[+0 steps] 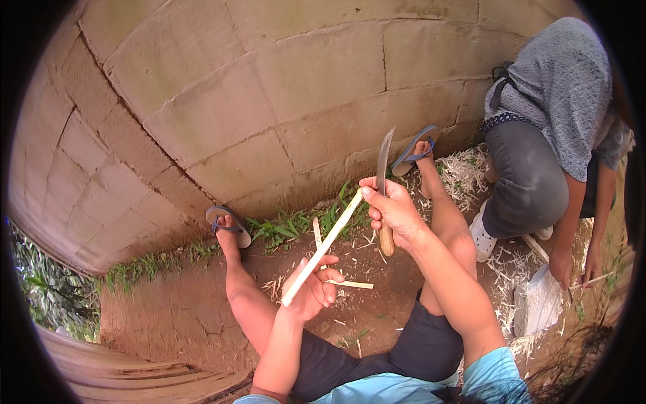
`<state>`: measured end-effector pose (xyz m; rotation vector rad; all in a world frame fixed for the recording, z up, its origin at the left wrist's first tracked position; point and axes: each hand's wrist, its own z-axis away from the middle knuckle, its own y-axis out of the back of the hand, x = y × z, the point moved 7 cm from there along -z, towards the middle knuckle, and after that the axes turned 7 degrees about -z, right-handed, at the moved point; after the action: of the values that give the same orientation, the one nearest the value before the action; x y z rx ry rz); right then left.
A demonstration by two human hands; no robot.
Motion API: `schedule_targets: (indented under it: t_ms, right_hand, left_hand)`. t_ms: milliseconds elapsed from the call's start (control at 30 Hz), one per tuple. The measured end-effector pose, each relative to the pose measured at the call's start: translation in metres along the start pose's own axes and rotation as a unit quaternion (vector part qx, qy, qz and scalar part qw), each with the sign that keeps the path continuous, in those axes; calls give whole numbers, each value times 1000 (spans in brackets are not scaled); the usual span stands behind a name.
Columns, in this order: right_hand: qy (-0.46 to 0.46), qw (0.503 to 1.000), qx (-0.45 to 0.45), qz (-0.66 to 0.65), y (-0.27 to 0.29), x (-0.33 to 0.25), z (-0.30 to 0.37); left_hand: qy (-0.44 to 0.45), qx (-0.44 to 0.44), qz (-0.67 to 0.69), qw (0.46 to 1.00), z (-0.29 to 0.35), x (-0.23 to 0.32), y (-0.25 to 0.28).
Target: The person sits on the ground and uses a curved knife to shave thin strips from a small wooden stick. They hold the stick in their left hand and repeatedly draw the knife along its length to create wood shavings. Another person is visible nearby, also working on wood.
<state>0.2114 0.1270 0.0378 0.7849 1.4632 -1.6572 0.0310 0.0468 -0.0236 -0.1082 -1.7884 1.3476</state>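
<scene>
My right hand (396, 210) is closed round the wooden handle of a knife (384, 161), its slightly curved blade pointing up toward the wall. Between thumb and fingertips the same hand pinches the upper end of a pale, flat strip (324, 244), which looks like split wood or bamboo. The strip slants down to the left across the palm of my left hand (312, 291). That hand is open beneath it, fingers apart and loosely curled. Two more pale strips lie on the dirt beyond my left hand, one (351, 285) crosswise and one (317, 233) pointing toward the wall.
A block wall (269, 101) curves along the far side, with grass (282, 227) at its foot. At right another person (538, 155) crouches, hands low beside a pale stone block (540, 303). Shavings (464, 172) cover the ground there. My sandalled feet rest near the wall.
</scene>
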Motion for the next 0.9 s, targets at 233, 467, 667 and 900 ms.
schedule_targets:
  t_ms: [233,467,667,900]
  right_hand:
    - [15,997,-15,80,-11,1,2]
    - [236,839,0,491,-28,17,5]
    - [169,763,-135,609,-60,57,21]
    - [226,729,-139,631,-67,66,26]
  left_hand:
    - [62,-13,-123,990,3,-3,-6]
    - [3,141,-34,989,3,8,5]
    - [-30,234,-40,971,14,25,30]
    - [-54,264,-45,962,18,28,37]
